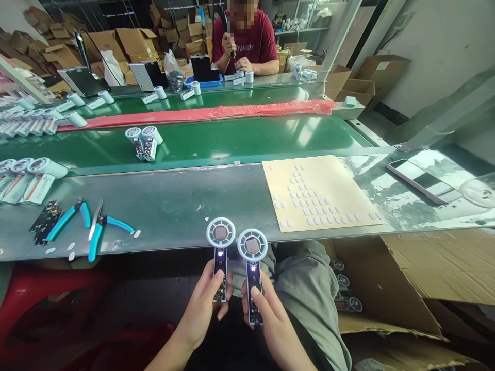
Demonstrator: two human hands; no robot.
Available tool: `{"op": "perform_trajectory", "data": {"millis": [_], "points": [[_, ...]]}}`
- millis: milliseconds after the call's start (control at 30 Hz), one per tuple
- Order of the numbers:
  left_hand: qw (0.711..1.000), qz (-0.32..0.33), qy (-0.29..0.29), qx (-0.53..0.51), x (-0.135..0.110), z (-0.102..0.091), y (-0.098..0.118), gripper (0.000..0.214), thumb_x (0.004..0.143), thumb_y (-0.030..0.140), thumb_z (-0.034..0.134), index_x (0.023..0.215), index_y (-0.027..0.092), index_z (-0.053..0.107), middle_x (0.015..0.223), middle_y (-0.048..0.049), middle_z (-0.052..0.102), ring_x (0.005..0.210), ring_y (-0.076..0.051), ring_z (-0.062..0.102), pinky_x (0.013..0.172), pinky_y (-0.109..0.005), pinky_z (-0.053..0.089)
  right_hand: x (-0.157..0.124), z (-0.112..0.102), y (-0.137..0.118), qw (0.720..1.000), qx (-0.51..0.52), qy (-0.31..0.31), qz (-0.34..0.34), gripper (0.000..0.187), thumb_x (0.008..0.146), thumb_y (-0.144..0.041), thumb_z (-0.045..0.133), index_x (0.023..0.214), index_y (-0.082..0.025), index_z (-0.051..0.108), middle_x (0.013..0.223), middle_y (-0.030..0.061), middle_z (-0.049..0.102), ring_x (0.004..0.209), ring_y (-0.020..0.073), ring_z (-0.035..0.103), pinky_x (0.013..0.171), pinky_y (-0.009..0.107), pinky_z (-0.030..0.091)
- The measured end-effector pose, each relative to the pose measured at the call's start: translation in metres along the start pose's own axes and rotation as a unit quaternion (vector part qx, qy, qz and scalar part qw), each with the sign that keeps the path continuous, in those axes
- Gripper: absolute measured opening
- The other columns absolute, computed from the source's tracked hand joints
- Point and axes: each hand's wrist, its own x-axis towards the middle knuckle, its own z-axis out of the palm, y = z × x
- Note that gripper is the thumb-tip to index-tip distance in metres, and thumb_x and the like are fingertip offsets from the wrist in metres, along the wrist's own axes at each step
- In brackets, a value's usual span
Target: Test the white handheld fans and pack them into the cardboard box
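Observation:
My left hand [201,304] is closed around the handle of a small handheld fan [220,233], thumb pressed on its bare circuit board. Beside it, my right hand [273,314] grips a second handheld fan [252,246] the same way. Both fans stand upright, side by side and slightly apart, just in front of the bench edge above my lap. Each has a round white spoked head with a grey square centre. Small white lights glow on both boards. The fingers behind the handles are partly hidden.
On the bench [170,201] lie blue-handled pliers [98,229], cutters [69,219], black circuit boards [46,221], a yellow sheet of small white pads [320,196] and a phone [423,180]. Two fans [145,141] rest on the green belt [232,139]. A co-worker [247,44] sits opposite. An open carton [386,288] stands right.

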Motion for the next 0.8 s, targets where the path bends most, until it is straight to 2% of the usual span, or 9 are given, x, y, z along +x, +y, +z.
{"op": "perform_trajectory", "data": {"millis": [100, 433, 633, 700, 800], "points": [[1.0, 0.005, 0.012, -0.02, 0.0001, 0.0021, 0.0003, 0.032, 0.086, 0.046, 0.044, 0.108, 0.023, 0.045, 0.079, -0.0006, 0.047, 0.061, -0.01, 0.041, 0.042, -0.017, 0.03, 0.0001, 0.0005, -0.0013, 1.0, 0.005, -0.002, 0.005, 0.056, 0.084, -0.055, 0.053, 0.129, -0.025, 0.043, 0.079, 0.0014, 0.053, 0.064, 0.0151, 0.046, 0.055, 0.024, 0.042], [0.999, 0.02, 0.035, 0.02, -0.0023, 0.0089, 0.0016, 0.029, 0.086, 0.046, 0.043, 0.1, 0.02, 0.048, 0.068, 0.001, 0.046, 0.057, -0.011, 0.039, 0.046, -0.019, 0.033, 0.0005, 0.0006, -0.0008, 1.0, 0.004, -0.015, 0.002, 0.057, 0.084, -0.056, 0.052, 0.13, -0.024, 0.041, 0.082, 0.0025, 0.053, 0.064, 0.0151, 0.046, 0.055, 0.024, 0.041], [0.999, 0.02, 0.032, 0.002, -0.0002, 0.007, -0.0005, 0.028, 0.086, 0.043, 0.044, 0.104, 0.022, 0.046, 0.074, 0.0006, 0.047, 0.058, -0.01, 0.041, 0.045, -0.018, 0.032, 0.0005, -0.0001, -0.0021, 1.0, 0.002, -0.007, 0.01, 0.056, 0.085, -0.056, 0.051, 0.129, -0.022, 0.041, 0.076, 0.0002, 0.052, 0.063, 0.0147, 0.045, 0.055, 0.024, 0.04], [1.0, 0.013, 0.021, -0.005, 0.0014, 0.0054, -0.0008, 0.026, 0.086, 0.044, 0.045, 0.101, 0.023, 0.046, 0.074, 0.0013, 0.045, 0.059, -0.009, 0.041, 0.043, -0.017, 0.03, 0.0005, -0.0017, -0.0032, 1.0, -0.018, -0.001, 0.009, 0.056, 0.085, -0.056, 0.051, 0.129, -0.023, 0.043, 0.086, 0.0022, 0.056, 0.071, 0.0166, 0.05, 0.059, 0.024, 0.042], [1.0, 0.001, 0.007, -0.01, 0.0017, 0.0034, -0.0014, 0.026, 0.085, 0.046, 0.046, 0.099, 0.023, 0.046, 0.075, 0.0013, 0.045, 0.06, -0.01, 0.041, 0.043, -0.016, 0.029, 0.0009, -0.003, -0.0031, 0.999, -0.04, 0.02, -0.001, 0.054, 0.081, -0.057, 0.056, 0.125, -0.026, 0.049, 0.118, 0.0034, 0.053, 0.101, 0.0211, 0.049, 0.076, 0.025, 0.043]]}}
